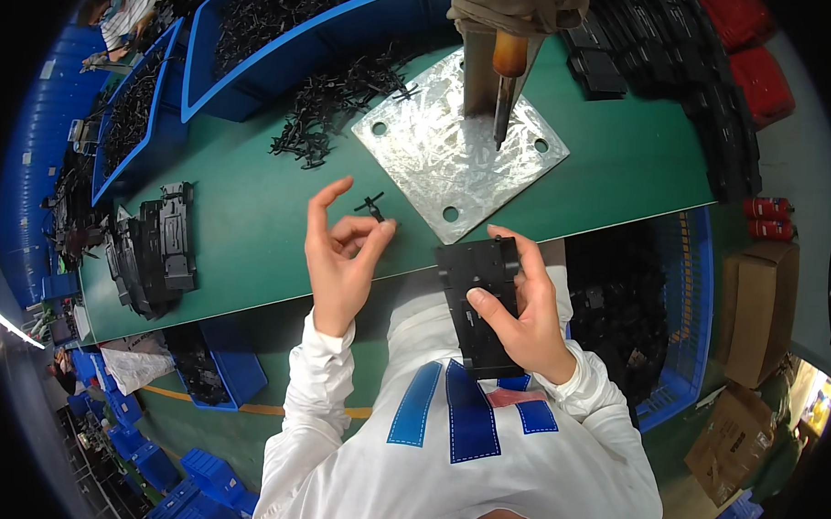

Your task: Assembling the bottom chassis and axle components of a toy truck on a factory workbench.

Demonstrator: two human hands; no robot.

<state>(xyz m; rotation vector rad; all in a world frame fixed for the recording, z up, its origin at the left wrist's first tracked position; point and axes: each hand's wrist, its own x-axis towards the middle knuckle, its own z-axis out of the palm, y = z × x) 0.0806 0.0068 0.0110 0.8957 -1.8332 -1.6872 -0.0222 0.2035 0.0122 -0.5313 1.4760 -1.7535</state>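
Pinched between thumb and fingers of my left hand (342, 261) is a small black T-shaped plastic part (371, 206), held above the table's near edge. My right hand (534, 314) grips a flat black plastic housing (478, 294) by its right side, thumb on its face, above my lap. Beyond both hands a scratched metal plate (438, 150) lies on the green table (234, 207). Over the plate a pointed metal tip with a wooden handle (508, 66) hangs downward from a cloth-wrapped stand. A loose pile of similar small black parts (325, 110) lies left of the plate.
Blue bins (285, 58) of small black parts stand at the back left. Stacked black housings lie at the left (155, 250) and far right (642, 57). Below the table's right edge is a blue crate (687, 342) of black parts, beside a cardboard box (763, 313).
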